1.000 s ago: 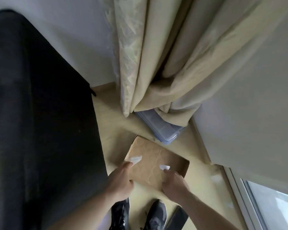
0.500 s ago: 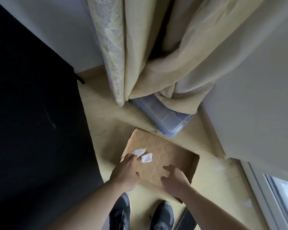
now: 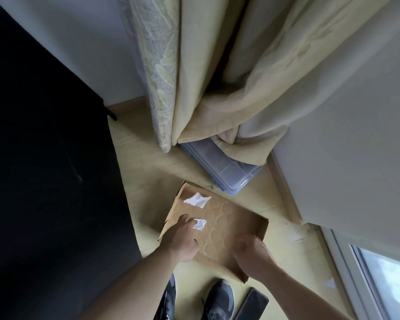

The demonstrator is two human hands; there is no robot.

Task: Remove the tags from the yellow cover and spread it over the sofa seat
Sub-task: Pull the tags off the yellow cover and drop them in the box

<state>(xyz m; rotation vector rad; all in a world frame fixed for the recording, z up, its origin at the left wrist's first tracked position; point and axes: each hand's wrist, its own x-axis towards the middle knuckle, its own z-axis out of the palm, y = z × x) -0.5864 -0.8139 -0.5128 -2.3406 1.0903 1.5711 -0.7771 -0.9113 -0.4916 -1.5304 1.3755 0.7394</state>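
An open brown cardboard box [image 3: 231, 225] lies on the floor in front of my feet. White torn tags [image 3: 197, 200] rest in its far left corner. A smaller white tag [image 3: 199, 224] lies at the fingertips of my left hand [image 3: 181, 241], which hovers palm down over the box's left edge with fingers loosely apart. My right hand [image 3: 252, 254] is over the box's near right side, fingers curled down, nothing visible in it. The yellow cover is not in view. A large dark surface [image 3: 44, 158] fills the left side.
Beige curtains [image 3: 217, 88] hang down onto a clear blue-edged plastic bin [image 3: 226, 172] just beyond the box. A white wall [image 3: 344, 146] and window frame [image 3: 365, 269] stand to the right. My dark shoes [image 3: 217, 299] and a flat dark object [image 3: 252, 304] lie on the pale floor.
Both hands have let go of the white tags, which now lie in the box. My hands have drawn back toward me. The view has shifted closer to the box.
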